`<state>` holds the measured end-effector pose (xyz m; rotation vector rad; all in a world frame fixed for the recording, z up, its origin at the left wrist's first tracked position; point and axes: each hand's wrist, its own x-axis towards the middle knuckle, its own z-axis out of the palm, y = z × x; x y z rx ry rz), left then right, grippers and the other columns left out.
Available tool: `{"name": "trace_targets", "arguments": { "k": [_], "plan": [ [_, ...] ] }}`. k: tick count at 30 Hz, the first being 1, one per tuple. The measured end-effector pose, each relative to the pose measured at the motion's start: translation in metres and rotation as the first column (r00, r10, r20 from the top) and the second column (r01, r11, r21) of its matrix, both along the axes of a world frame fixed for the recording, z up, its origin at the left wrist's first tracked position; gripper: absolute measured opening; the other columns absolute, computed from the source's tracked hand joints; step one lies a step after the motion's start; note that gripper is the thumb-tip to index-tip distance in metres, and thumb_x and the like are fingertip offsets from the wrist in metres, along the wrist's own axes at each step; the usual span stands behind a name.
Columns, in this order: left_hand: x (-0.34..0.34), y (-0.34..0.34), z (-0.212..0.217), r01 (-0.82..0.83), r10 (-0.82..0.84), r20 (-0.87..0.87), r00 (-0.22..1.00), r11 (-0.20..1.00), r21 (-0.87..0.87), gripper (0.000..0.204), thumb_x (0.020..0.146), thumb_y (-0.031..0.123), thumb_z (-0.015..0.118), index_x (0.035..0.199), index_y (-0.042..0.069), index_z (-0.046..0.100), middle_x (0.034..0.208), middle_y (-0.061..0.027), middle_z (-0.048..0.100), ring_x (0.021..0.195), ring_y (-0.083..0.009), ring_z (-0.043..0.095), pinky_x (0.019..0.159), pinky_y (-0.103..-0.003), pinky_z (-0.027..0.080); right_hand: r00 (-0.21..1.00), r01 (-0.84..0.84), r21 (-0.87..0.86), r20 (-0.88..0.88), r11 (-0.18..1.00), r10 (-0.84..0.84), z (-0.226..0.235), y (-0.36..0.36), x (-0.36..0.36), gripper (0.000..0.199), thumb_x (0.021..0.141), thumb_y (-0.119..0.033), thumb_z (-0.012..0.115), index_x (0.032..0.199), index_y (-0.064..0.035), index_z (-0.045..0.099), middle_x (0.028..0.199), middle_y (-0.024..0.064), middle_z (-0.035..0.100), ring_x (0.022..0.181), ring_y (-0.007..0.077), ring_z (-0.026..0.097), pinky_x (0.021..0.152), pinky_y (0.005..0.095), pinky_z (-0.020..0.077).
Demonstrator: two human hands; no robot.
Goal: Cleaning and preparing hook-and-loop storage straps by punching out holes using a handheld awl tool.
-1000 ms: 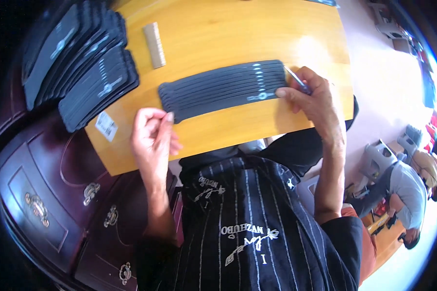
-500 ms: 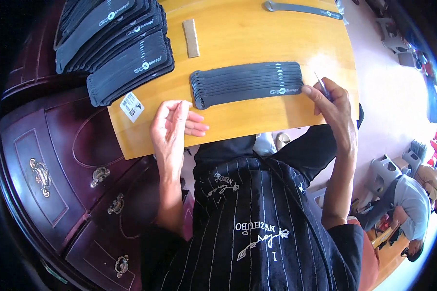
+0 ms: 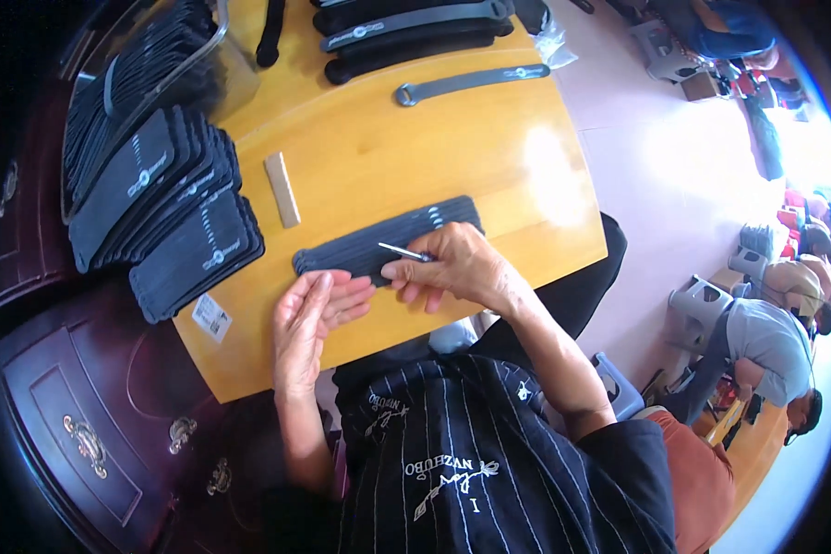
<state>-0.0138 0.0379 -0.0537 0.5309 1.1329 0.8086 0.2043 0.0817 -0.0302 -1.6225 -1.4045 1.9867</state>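
Observation:
A fanned stack of black hook-and-loop straps [image 3: 342, 244] lies on the yellow wooden table, its right part partly covered by my right hand [image 3: 471, 266]. That hand is closed around a slim pointed metal tool [image 3: 403, 251], whose tip points left over the straps. I cannot tell its exact kind. My left hand [image 3: 305, 323] is at the near-left end of the stack, palm turned inward and fingers stretched, holding nothing. The two hands are close together, a small gap between their fingertips. Left of the stack lie a brown cardboard strip [image 3: 283, 190] and a white label [image 3: 211, 317].
Piles of black straps [image 3: 197, 247] cover the table's left side, beside a clear plastic bin [image 3: 238, 81] filled with more. A single strap [image 3: 471, 85] and a row of straps [image 3: 415, 26] lie farther back. Dark drawers [image 3: 92, 443] stand at left. People sit at right.
My right hand has moved left with the pointed tool, from the stack's right end to over the stack, close to my left hand. The view has shifted, showing more of the table's far side.

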Motion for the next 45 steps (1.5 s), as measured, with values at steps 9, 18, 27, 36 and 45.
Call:
{"name": "trace_targets", "arguments": {
  "k": [9, 18, 27, 36, 45],
  "plan": [
    [-0.001, 0.001, 0.006, -0.04, 0.04, 0.005, 0.999, 0.998, -0.04, 0.025, 0.097, 0.021, 0.047, 0.1, -0.002, 0.055, 0.097, -0.0226, 0.065, 0.093, -0.0298, 0.066, 0.082, -0.038, 0.055, 0.994, 0.091, -0.034, 0.07, 0.995, -0.088, 0.012, 0.014, 0.047, 0.036, 0.083, -0.039, 0.068, 0.074, -0.0046, 0.069, 0.067, 0.0026, 0.068, 0.06, 0.0082, 0.066, 0.046, 0.0189, 0.0425],
    [-0.009, 0.004, 0.003, -0.031, 0.04, 0.136, 0.99, 0.997, -0.065, 0.027, 0.099, 0.021, 0.043, 0.104, -0.003, 0.055, 0.103, -0.0239, 0.064, 0.098, -0.0326, 0.064, 0.084, -0.041, 0.054, 0.904, -0.054, 0.562, 0.379, 0.825, -0.199, 0.01, 0.058, 0.064, 0.025, 0.083, -0.03, 0.067, 0.084, -0.0049, 0.067, 0.068, 0.0073, 0.063, 0.061, 0.0212, 0.063, 0.059, 0.032, 0.0477],
    [-0.024, 0.006, -0.002, 0.053, -0.019, 0.287, 0.958, 0.992, -0.111, 0.044, 0.1, 0.029, 0.034, 0.129, -0.003, 0.043, 0.122, -0.0254, 0.054, 0.113, -0.0357, 0.055, 0.091, -0.042, 0.049, 0.793, -0.255, 0.848, 0.458, 0.464, -0.402, -0.028, 0.117, 0.056, 0.019, 0.084, -0.021, 0.065, 0.097, -0.0066, 0.064, 0.104, 0.0088, 0.06, 0.081, 0.0272, 0.064, 0.069, 0.0363, 0.0483],
    [-0.027, 0.021, -0.017, 0.046, 0.173, 0.731, 0.661, 0.962, -0.27, 0.052, 0.101, 0.031, 0.028, 0.142, 0.0, 0.024, 0.146, -0.0225, 0.028, 0.134, -0.0336, 0.031, 0.106, -0.041, 0.036, 0.749, -0.094, 0.785, 0.461, 0.613, -0.476, 0.008, 0.053, 0.077, 0.018, 0.083, -0.022, 0.064, 0.094, -0.0072, 0.061, 0.078, 0.0115, 0.066, 0.072, 0.0272, 0.064, 0.066, 0.0359, 0.0483],
    [0.007, -0.027, 0.006, 0.24, -0.148, -0.215, 0.965, 0.823, 0.515, 0.04, 0.084, 0.003, 0.064, 0.123, 0.004, 0.055, 0.115, -0.0095, 0.059, 0.088, -0.0132, 0.061, 0.071, -0.024, 0.05, 0.941, -0.008, 0.606, 0.273, 0.795, -0.199, 0.043, -0.076, 0.029, 0.015, 0.078, -0.014, 0.071, 0.087, -0.0039, 0.065, 0.067, 0.0077, 0.063, 0.06, 0.0158, 0.062, 0.059, 0.0274, 0.0481]
  ]
}}
